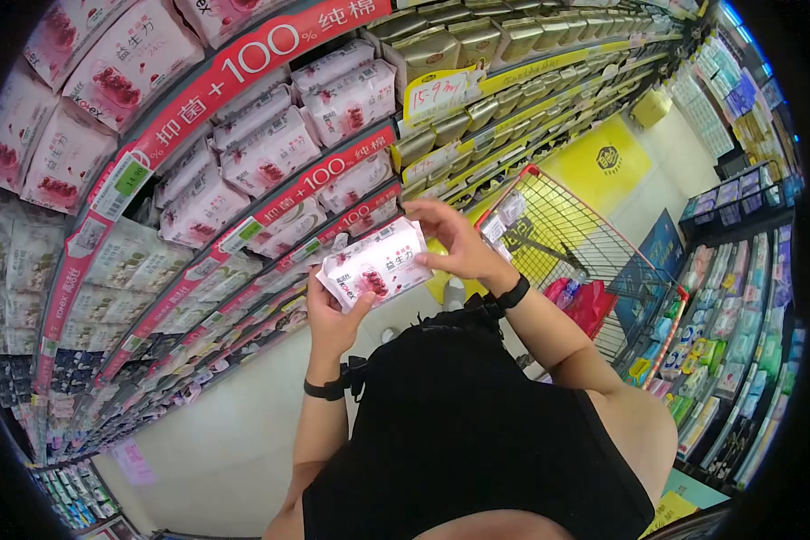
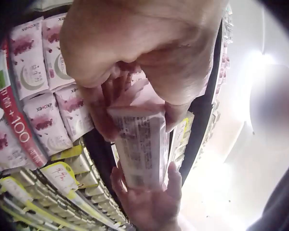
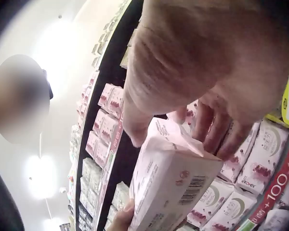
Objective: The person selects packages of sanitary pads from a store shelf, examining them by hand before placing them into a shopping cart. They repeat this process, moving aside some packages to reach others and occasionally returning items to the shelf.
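A pink and white pack of sanitary pads [image 1: 375, 264] with a picture of red berries is held up before the chest, its printed front facing the head camera. My left hand [image 1: 333, 315] grips its left end, thumb on the front and fingers behind. At the opposite end, my right hand [image 1: 463, 247] has its thumb on the front edge and its fingers bent around the top corner. The left wrist view shows small print on a narrow side of the pack [image 2: 140, 144], between both hands. A barcode shows on the pack [image 3: 176, 187] in the right wrist view.
Shelves of matching pink packs [image 1: 265, 148] run along the left, behind red label strips [image 1: 234, 76]. Gold packs [image 1: 441, 49] with yellow price tags [image 1: 441, 94] stand farther along. A wire shopping cart [image 1: 585, 243] holding a red bag [image 1: 589, 310] is at the right, near another shelf [image 1: 729, 342].
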A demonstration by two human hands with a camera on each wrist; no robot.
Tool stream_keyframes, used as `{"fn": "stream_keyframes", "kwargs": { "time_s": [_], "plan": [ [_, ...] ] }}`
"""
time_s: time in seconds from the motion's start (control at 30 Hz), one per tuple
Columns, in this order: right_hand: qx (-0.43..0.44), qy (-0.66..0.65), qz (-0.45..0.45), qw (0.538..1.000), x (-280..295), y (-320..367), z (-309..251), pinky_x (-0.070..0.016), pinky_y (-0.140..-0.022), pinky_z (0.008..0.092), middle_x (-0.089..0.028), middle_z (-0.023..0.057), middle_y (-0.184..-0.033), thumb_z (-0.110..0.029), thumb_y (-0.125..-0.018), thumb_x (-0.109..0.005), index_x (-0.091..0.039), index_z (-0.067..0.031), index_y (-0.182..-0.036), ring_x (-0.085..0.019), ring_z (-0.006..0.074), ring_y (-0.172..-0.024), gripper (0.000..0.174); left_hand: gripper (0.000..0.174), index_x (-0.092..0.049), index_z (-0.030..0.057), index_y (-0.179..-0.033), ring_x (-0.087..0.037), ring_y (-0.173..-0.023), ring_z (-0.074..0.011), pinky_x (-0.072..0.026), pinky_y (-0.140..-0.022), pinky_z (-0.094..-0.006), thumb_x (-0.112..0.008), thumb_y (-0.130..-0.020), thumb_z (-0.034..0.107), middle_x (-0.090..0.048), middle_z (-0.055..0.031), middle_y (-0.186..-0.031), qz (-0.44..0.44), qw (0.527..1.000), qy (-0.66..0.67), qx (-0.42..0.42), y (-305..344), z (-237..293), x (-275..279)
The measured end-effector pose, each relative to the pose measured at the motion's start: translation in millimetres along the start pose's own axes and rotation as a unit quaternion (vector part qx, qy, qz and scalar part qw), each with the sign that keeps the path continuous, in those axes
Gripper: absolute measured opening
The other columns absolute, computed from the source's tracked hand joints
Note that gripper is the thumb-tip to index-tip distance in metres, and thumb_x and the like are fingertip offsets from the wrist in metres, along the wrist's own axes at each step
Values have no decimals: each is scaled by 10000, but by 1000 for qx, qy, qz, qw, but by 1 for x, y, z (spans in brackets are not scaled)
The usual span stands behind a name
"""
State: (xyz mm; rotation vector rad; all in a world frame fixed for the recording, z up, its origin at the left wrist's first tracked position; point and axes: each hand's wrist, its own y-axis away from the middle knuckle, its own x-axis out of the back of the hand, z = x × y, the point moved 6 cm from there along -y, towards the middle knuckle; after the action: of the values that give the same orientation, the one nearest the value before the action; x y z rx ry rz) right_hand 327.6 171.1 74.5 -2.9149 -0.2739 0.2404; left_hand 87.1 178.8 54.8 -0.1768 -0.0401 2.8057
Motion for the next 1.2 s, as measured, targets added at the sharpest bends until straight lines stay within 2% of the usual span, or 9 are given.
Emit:
{"fn": "stream_keyframes", "kwargs": {
  "time_s": [0.17,0.3,0.43,0.57,0.63,0.77,0.97,1.1,1.2],
  "plan": [
    [110,297,25,948,7,-9,-40,-506,-984,381,-670,128,-1252,-242,-810,-851,-571,-50,-1376,-641,279,-1183,660,671,-505,9,-1339,-673,-1114,-209,-551,-968,-362,-889,-796,97,-655,-122,-1209,-15,996,-87,1,4,0,-5],
    [118,403,-168,892,-34,-12,-52,-502,-1013,454,-669,185,-1275,-301,-765,-862,-605,-44,-1343,-639,385,-1180,682,606,-556,20,-1266,-683,-1051,-184,-559,-926,-336,-903,-774,86,-670,-99,-1166,-53,983,-171,-32,6,9,-19],
    [-26,341,-300,891,-34,-14,-51,-517,-1002,464,-692,199,-1238,-285,-761,-858,-612,-49,-1350,-661,387,-1152,680,612,-608,36,-1261,-714,-1043,-225,-563,-937,-366,-919,-741,130,-720,-137,-1114,-49,962,-246,-105,12,12,-23],
    [98,383,-229,889,-17,-24,-81,-523,-990,458,-694,148,-1267,-219,-769,-831,-628,-69,-1345,-658,397,-1154,629,785,-299,25,-1519,-550,-1321,-284,-573,-917,-354,-763,-886,48,-450,-191,-1501,-50,996,-62,-44,19,1,-28],
    [213,398,-135,882,-8,-34,-120,-503,-1009,464,-687,151,-1282,-211,-799,-851,-640,-66,-1327,-653,377,-1169,586,822,-238,35,-1542,-524,-1347,-300,-579,-897,-342,-747,-897,38,-408,-194,-1528,-100,987,-122,-14,22,-9,-25],
    [389,445,20,806,5,-44,-195,-441,-1065,453,-654,129,-1360,-93,-743,-805,-641,-101,-1350,-596,329,-1257,629,629,-431,34,-1434,-613,-1234,-258,-567,-898,-356,-770,-910,118,-535,-150,-1417,-164,974,-155,14,29,-21,-17],
    [364,506,25,781,-8,-75,-202,-431,-1071,450,-618,101,-1370,13,-691,-777,-647,-142,-1351,-529,354,-1277,691,468,-568,52,-1324,-634,-1158,-254,-517,-962,-398,-749,-948,264,-648,-131,-1254,-345,907,-241,-1,47,-4,-37],
    [347,584,11,734,-8,-108,-193,-368,-1126,474,-600,86,-1402,5,-683,-775,-631,-149,-1364,-494,361,-1305,713,511,-556,30,-1344,-614,-1218,-362,-489,-1046,-437,-676,-998,386,-631,-191,-1294,-381,860,-325,-99,68,-27,-33],
    [351,571,28,741,-3,-130,-190,-336,-1152,483,-592,85,-1413,-4,-680,-774,-625,-145,-1358,-480,354,-1325,708,498,-553,33,-1355,-613,-1222,-363,-486,-1054,-429,-633,-1026,399,-630,-196,-1298,-405,857,-318,-34,78,-23,-16]
  ]
}}
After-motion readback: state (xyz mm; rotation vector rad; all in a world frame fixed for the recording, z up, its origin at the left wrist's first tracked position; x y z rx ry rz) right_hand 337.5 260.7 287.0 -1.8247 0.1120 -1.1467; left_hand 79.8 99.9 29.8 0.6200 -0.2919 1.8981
